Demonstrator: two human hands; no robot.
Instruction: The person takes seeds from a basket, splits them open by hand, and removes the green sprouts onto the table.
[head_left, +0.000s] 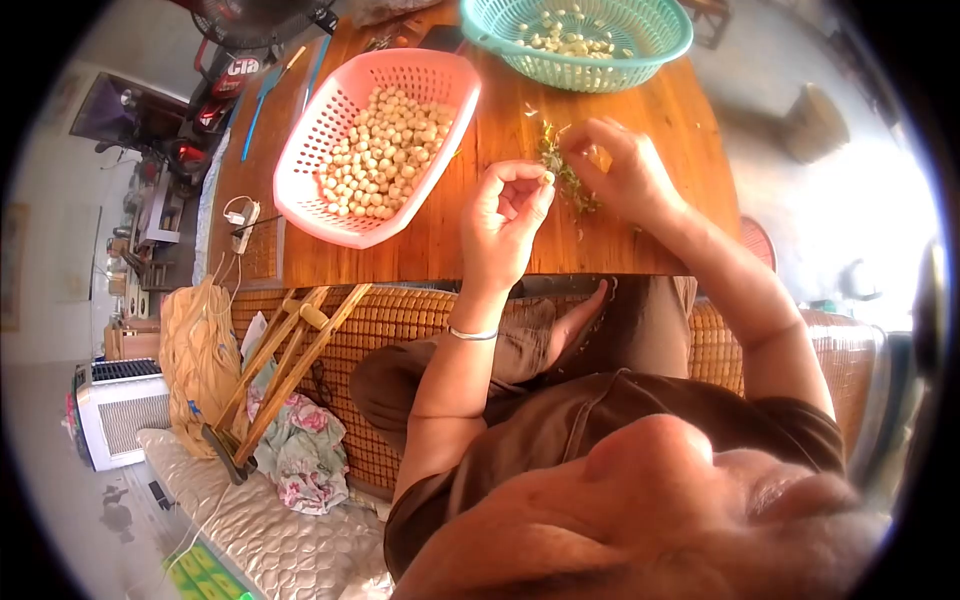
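Note:
My left hand point(508, 215) is raised over the table's near edge, thumb and forefinger pinching a small round pale seed point(548, 178). To its right my right hand point(632, 170) has its fingers curled toward the thumb; whatever they hold, if anything, is too small to make out. Under and beside those fingertips lies a heap of green and brownish peelings point(572, 185). A pink plastic basket point(292, 190) on the left holds many round beige seeds point(385, 150). At the far side a turquoise round basket point(625, 75) contains whitish seed pieces point(570, 42).
The wooden table point(390, 262) ends just before my lap. A blue stick-like tool point(260, 115) and a white power strip point(245, 225) lie at its left. Wooden crutches point(300, 365) lean on the woven-mat seat beside a floral cloth point(312, 455). A stool point(818, 122) stands far right.

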